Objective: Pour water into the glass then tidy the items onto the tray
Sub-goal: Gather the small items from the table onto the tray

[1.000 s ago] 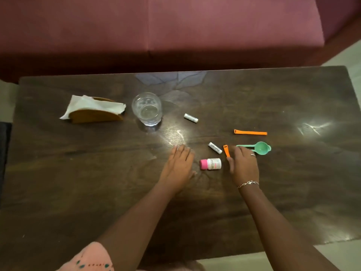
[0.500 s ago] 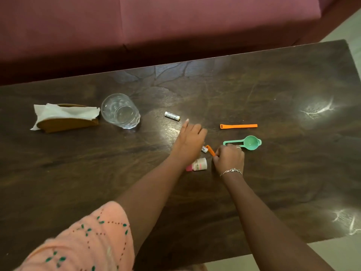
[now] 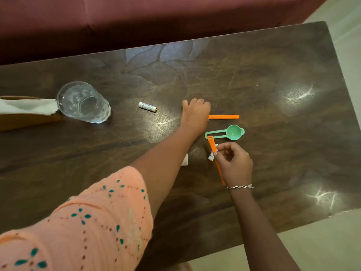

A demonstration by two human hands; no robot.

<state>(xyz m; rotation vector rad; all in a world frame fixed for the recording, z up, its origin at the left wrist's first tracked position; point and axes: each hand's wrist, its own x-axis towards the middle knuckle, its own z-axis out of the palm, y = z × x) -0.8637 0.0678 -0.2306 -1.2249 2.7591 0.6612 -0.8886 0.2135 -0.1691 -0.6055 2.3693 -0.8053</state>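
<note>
Glass point(image 3: 84, 102) position: upright on the dark wooden table point(image 3: 273, 163), far left, just beside the napkin holder point(image 3: 23, 120). A white tissue point(image 3: 27, 106) in the holder reaches the rim of the glass. The water level cannot be read from this view.

Left hand point(image 3: 195, 116): extended over the table centre, knuckles up, fingers curled down toward the surface. The left end of the far orange strip point(image 3: 224, 116) runs under it. Whether the fingers grip the strip cannot be told.

Right hand point(image 3: 235, 167): thumb and forefinger pinch the near orange strip point(image 3: 212, 145), and the other fingers are loosely curled. The strip is tilted. Its looped upper end overlaps the handle of the green measuring spoon point(image 3: 233, 132), and its lower end passes behind the palm toward the bracelet point(image 3: 240, 186) on the wrist. A small white battery point(image 3: 211, 156) shows just beside the thumb; whether it is held cannot be told.

Other items:
- A second battery point(image 3: 147, 107) lies on its side between the glass and the left hand.
- A white bottle point(image 3: 185, 160) is mostly hidden beneath the left forearm.
- The green measuring spoon lies flat, bowl to the right, between the far orange strip and the right hand.
- A maroon sofa point(image 3: 175, 16) stands beyond the far table edge.
</note>
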